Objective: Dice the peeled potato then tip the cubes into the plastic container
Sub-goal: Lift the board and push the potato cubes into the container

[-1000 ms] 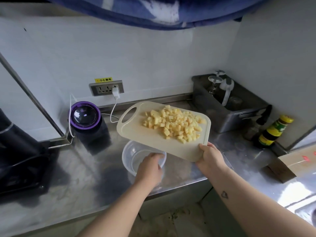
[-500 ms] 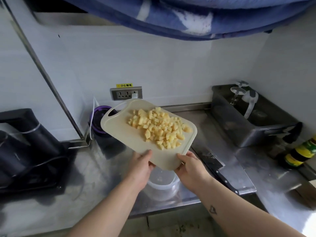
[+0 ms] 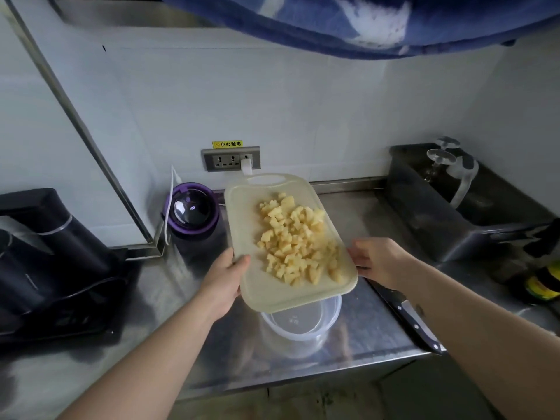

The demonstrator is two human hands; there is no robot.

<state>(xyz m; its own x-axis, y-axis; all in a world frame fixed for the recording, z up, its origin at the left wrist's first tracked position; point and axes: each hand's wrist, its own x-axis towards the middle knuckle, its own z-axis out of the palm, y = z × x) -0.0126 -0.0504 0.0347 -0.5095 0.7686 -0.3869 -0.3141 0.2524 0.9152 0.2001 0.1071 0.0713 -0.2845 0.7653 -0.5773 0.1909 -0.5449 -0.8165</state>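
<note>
Yellow potato cubes lie heaped on the pale cutting board at mid-frame, its near end over the clear plastic container on the steel counter. The left hand grips the board's left edge, thumb on top; the right hand holds its right edge. A knife lies at lower right.

— What sort of place was this?
— A small kitchen: a steel counter ran along a white wall, with a steel tub at its right end.
— What else showed it?
— Potato cubes on a cutting board, a knife on the counter, a sauce jar, and a wall socket.
</note>
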